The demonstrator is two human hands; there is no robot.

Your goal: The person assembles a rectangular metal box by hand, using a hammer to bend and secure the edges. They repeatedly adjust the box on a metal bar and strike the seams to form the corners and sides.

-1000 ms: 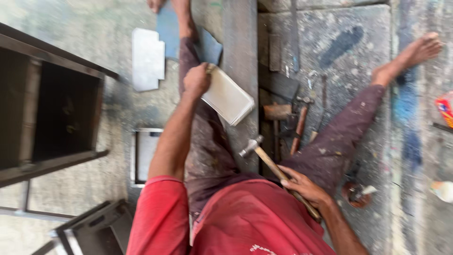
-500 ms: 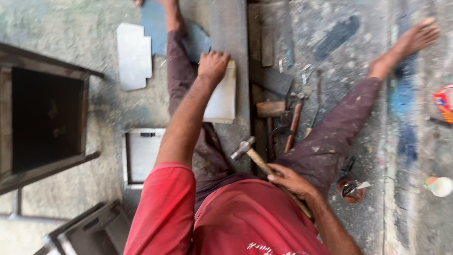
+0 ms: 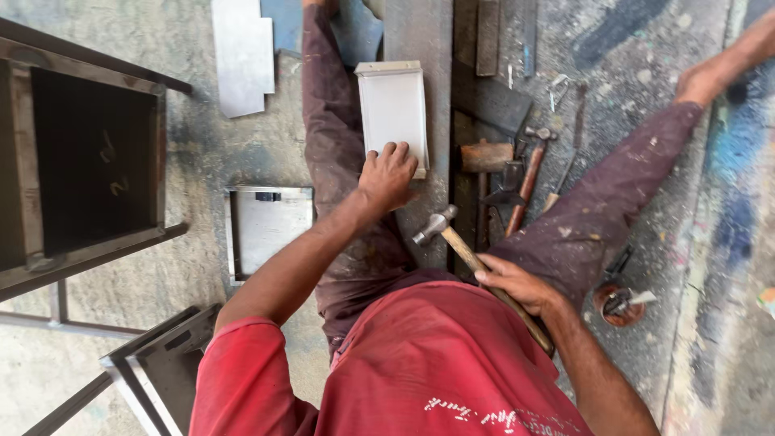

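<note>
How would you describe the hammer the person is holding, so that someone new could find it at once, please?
Start at the long steel beam running along the floor between the person's legs. At its near end, the right hand holds a wooden-handled hammer, its metal head raised just below the left hand. Unlike the second hammer lying beside the beam, this one is lifted and gripped.

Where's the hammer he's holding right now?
In the head view, the hammer is in the right hand, its head just below the left hand, which rests on the metal sheet.
</note>
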